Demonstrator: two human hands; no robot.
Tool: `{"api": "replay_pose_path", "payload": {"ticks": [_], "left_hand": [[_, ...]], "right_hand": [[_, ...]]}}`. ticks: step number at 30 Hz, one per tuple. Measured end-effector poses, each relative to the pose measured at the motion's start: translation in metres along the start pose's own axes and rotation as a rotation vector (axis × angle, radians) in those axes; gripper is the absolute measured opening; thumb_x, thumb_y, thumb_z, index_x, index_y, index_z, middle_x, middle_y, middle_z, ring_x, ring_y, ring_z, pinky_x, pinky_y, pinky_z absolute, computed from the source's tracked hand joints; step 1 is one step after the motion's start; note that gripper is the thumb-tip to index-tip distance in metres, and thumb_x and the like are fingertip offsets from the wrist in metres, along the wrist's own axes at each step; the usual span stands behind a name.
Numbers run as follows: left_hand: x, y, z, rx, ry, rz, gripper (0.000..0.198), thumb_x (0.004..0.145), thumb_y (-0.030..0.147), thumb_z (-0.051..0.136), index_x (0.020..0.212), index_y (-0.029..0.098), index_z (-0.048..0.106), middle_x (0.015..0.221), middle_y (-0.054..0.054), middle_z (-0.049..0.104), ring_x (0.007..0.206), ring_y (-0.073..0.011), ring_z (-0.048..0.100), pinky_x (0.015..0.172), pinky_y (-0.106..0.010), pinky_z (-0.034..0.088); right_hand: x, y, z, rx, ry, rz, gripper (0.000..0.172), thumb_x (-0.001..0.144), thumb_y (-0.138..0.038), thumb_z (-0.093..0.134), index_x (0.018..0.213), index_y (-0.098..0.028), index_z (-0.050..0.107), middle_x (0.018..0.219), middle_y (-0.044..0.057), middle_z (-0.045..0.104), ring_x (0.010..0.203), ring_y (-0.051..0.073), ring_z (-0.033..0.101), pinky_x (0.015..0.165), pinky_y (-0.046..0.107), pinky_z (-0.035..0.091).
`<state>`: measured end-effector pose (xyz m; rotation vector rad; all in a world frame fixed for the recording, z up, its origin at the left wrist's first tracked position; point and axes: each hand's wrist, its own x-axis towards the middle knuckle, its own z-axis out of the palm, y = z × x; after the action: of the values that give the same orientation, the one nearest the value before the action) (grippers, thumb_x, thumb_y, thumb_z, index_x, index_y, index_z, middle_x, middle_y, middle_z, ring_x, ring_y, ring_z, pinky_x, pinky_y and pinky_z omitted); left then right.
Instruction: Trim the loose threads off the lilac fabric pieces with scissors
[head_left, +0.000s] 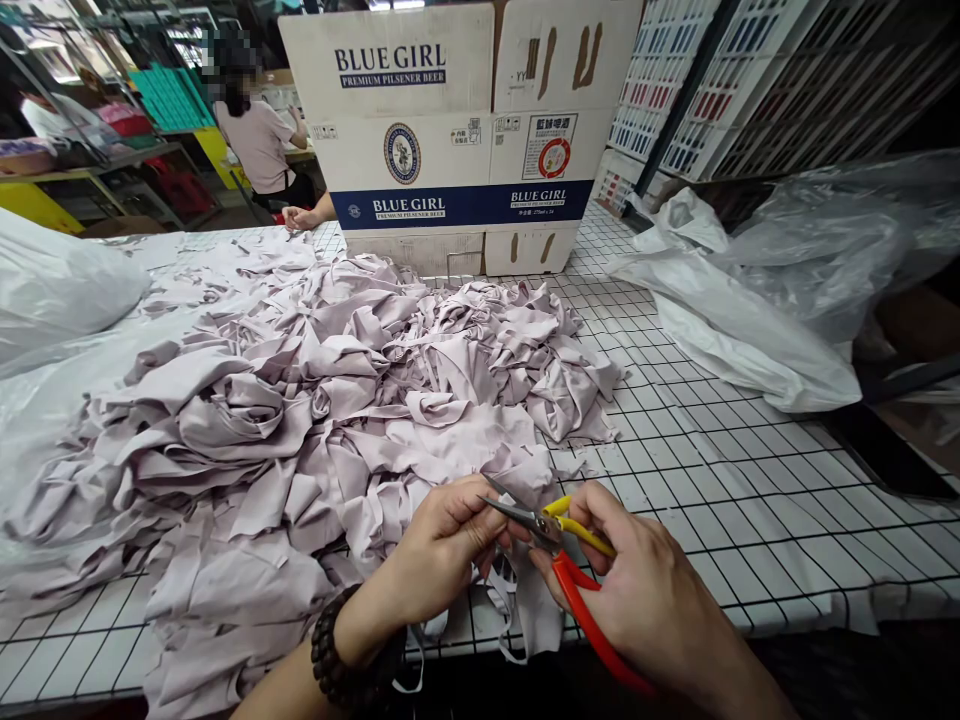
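My right hand (645,590) grips thread snips (559,555) with one yellow and one red handle, the metal blades apart and pointing left. My left hand (442,545) is closed in a pinch on a pale lilac fabric strip (525,610) right at the blade tips; the strip hangs over the table's front edge. A dark bead bracelet (337,655) is on my left wrist. A big heap of lilac fabric pieces (315,410) lies just beyond both hands.
A white table with black grid lines (750,490) carries everything. A Blue Girl beer carton (457,130) stands at the back. Clear plastic bags (772,290) lie at right, another bag (52,280) at left. A person (259,140) works behind; another person's hand (300,216) rests by the carton.
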<state>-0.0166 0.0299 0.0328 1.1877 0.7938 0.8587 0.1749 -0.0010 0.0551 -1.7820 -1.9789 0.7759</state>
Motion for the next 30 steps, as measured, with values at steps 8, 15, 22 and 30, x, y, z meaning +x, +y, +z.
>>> {"api": "replay_pose_path", "payload": {"ticks": [8,15,22,30], "left_hand": [[-0.001,-0.001,0.0,-0.037,-0.002,-0.039,0.042,0.084,0.052,0.063,0.075,0.011,0.066,0.064,-0.001,0.054,0.048,-0.0072,0.045,0.046,-0.019,0.036],[-0.001,0.001,0.0,-0.082,-0.016,-0.064,0.041,0.083,0.052,0.065,0.074,0.011,0.065,0.06,0.001,0.051,0.046,-0.0066,0.043,0.045,-0.019,0.034],[-0.001,0.0,-0.001,-0.127,-0.029,-0.102,0.042,0.08,0.053,0.067,0.074,0.011,0.065,0.063,0.0,0.053,0.046,-0.0058,0.044,0.045,-0.019,0.035],[0.001,0.002,-0.003,-0.106,-0.041,-0.114,0.045,0.081,0.055,0.065,0.073,0.01,0.064,0.064,0.0,0.053,0.045,-0.0059,0.045,0.045,-0.019,0.033]], "right_hand": [[0.0,0.001,0.001,-0.051,0.047,0.0,0.03,0.078,-0.044,0.061,0.074,-0.026,0.036,0.057,-0.007,0.057,0.047,0.014,0.052,0.049,0.026,0.039],[0.0,0.006,0.005,-0.097,0.109,-0.052,0.034,0.077,-0.046,0.062,0.072,-0.026,0.035,0.052,-0.008,0.05,0.043,0.012,0.047,0.045,0.025,0.036],[0.001,0.007,0.006,-0.094,0.138,-0.069,0.04,0.075,-0.044,0.064,0.069,-0.027,0.028,0.05,-0.01,0.043,0.042,0.011,0.041,0.043,0.023,0.033],[0.009,0.026,0.003,0.228,0.035,0.075,0.043,0.068,-0.041,0.073,0.065,-0.025,0.033,0.052,-0.009,0.042,0.045,0.009,0.039,0.043,0.022,0.031]]}}
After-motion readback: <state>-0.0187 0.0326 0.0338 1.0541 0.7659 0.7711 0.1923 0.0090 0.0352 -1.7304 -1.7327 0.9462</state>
